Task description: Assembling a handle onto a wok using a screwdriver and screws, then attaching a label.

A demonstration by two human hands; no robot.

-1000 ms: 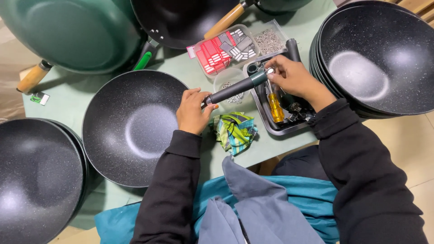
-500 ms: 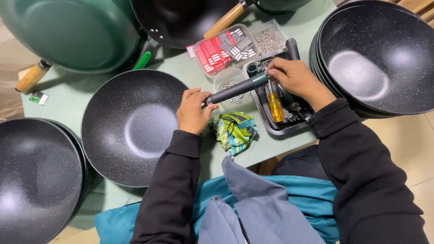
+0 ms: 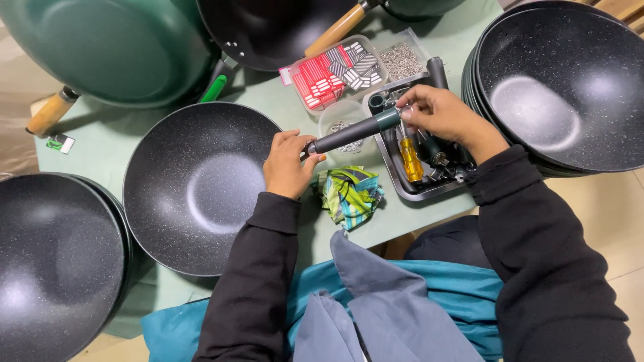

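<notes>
Little has shifted since the earlier frame: the right hand (image 3: 439,114) stays pinched on the green end of the dark handle (image 3: 352,133) at centre frame. The left hand (image 3: 287,164) grips where the handle meets the speckled black wok (image 3: 194,188), left of centre. A yellow-handled screwdriver (image 3: 410,157) lies in the metal tray (image 3: 402,188).

Black speckled pan (image 3: 201,194), grey-green handle (image 3: 355,131), yellow screwdriver (image 3: 410,157), striped cloth (image 3: 350,196)
</notes>
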